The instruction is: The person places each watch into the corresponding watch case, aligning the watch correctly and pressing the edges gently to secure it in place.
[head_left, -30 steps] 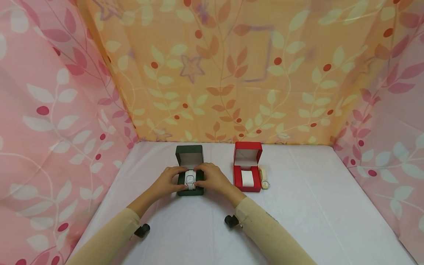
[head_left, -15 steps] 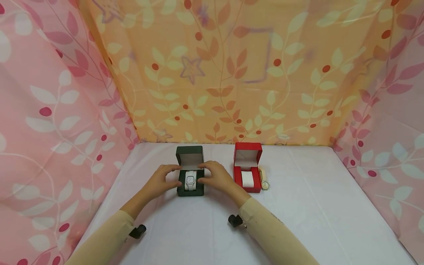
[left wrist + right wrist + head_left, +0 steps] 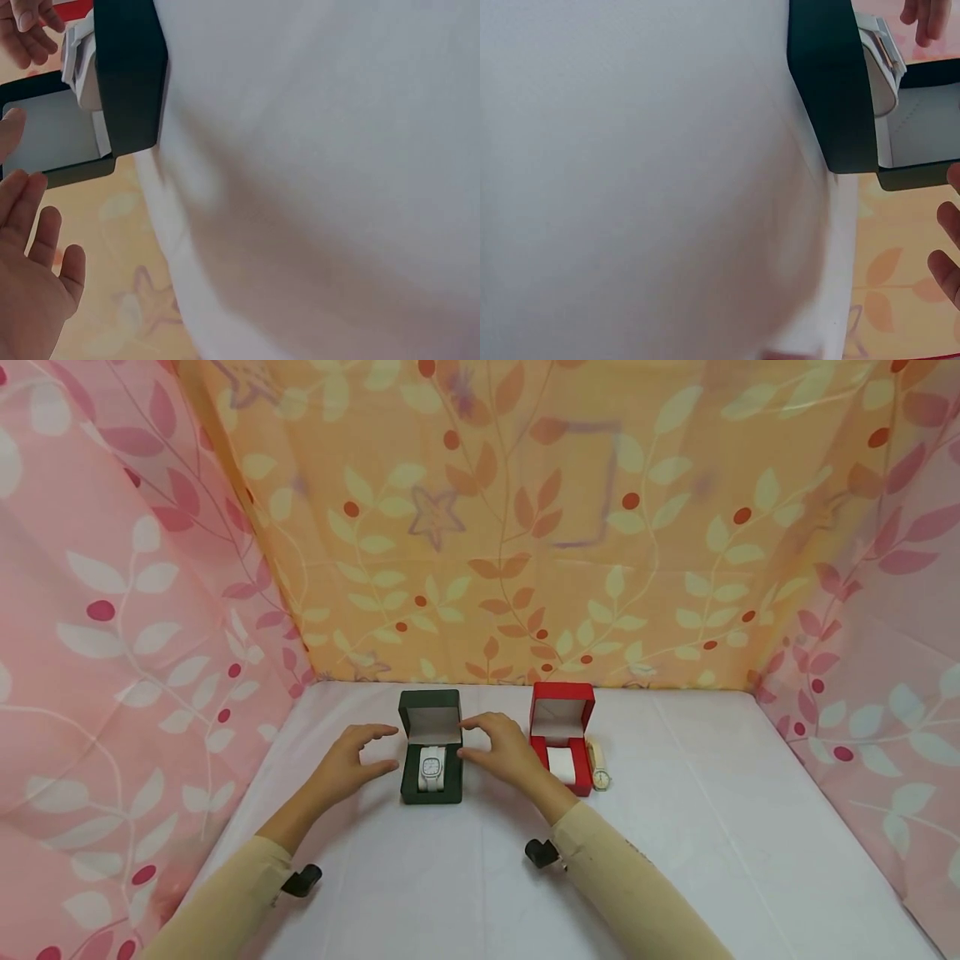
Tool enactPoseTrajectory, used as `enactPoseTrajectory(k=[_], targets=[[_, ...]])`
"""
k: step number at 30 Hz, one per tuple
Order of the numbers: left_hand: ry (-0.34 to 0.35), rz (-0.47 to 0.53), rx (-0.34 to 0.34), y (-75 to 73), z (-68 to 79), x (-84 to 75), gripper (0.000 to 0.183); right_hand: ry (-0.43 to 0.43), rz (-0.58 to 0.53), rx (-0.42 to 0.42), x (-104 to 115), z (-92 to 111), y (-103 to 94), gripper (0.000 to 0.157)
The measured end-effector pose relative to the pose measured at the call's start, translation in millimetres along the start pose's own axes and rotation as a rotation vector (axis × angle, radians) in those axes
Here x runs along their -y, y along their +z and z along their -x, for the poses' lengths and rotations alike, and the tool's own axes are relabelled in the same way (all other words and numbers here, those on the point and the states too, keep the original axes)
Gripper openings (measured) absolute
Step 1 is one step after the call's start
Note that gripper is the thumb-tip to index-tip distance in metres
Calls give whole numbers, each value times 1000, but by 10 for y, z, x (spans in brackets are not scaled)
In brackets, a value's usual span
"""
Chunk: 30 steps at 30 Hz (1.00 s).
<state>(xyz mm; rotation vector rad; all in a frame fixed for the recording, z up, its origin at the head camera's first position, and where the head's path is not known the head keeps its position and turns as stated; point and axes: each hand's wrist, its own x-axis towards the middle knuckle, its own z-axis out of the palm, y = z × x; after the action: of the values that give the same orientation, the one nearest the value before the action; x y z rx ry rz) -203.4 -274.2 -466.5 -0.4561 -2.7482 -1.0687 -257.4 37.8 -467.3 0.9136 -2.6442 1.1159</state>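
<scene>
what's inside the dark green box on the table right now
A white watch sits in the dark green box, strapped around a white cushion. The raised lid shows a pale lining. Whatever lies beneath the cushion is covered.

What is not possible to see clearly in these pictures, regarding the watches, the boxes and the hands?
Time on the white watch: head view, too small; wrist views, edge-on.
Time on the cream watch: head view, also too small.
Lower left part of the red box: head view, behind the right hand.
Rest of the left hand: left wrist view, cut off by the left edge.
</scene>
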Motion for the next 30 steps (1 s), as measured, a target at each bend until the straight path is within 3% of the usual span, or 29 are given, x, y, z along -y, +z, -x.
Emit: enactPoseTrajectory(k=[9,23,30], targets=[[-39,14,-8,-125,-63,-43,60,23,3,-30,3,-62,-103,50],[-21,-19,-51,-200,-299,-78,65,50,-35,-25,-55,-240,-214,56],[-25,12,-16,-240,-447,-97,68,65,-84,-9,-9,-362,-258,58]])
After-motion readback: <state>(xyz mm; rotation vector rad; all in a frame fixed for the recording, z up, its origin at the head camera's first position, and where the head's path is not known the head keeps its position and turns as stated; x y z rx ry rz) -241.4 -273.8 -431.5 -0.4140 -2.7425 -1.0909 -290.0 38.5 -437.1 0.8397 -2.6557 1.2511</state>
